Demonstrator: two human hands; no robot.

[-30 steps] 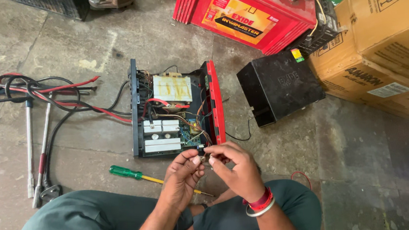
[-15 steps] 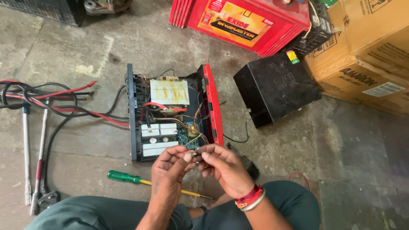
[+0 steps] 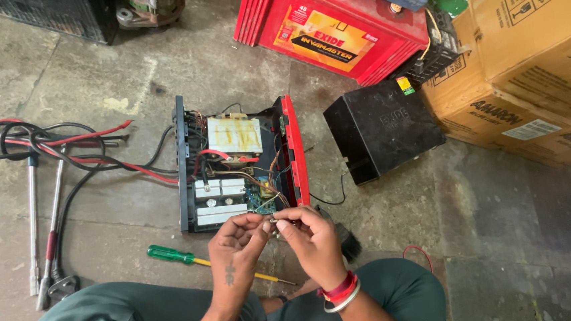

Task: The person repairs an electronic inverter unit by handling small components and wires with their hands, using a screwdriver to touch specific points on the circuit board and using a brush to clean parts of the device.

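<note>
Head view: two hands pinch a tiny part over an opened power unit

Low in the middle of the frame, the left hand (image 3: 236,246) and the right hand (image 3: 315,244) meet fingertip to fingertip just below the open unit (image 3: 239,162). Between them sits a small metal part (image 3: 273,220), hard to make out at this size; it could be a screw, a terminal or a wire end, I cannot tell which. Each grip is nearly closed, thumb and forefinger pressed on that piece, the other fingers curled loosely.

By my reading the part is very light and stiff, and small enough to slip and roll away on the rough concrete floor (image 3: 491,233), so a fingertip pinch close to its middle looks the sound hold. Thin wires run from the circuit board (image 3: 258,199) toward the hands; if the piece is tied to one of them, a tug might strain a solder joint, so I would judge it delicate.

A green-handled screwdriver (image 3: 171,255) lies on the floor at lower left of the hands, just in front of the person's knees. Red and black cables (image 3: 70,152) sprawl at middle left beside two metal rods (image 3: 32,218). A black box (image 3: 382,128) sits right of the unit, a red battery (image 3: 330,26) at top centre, cardboard cartons (image 3: 532,49) at upper right
</note>
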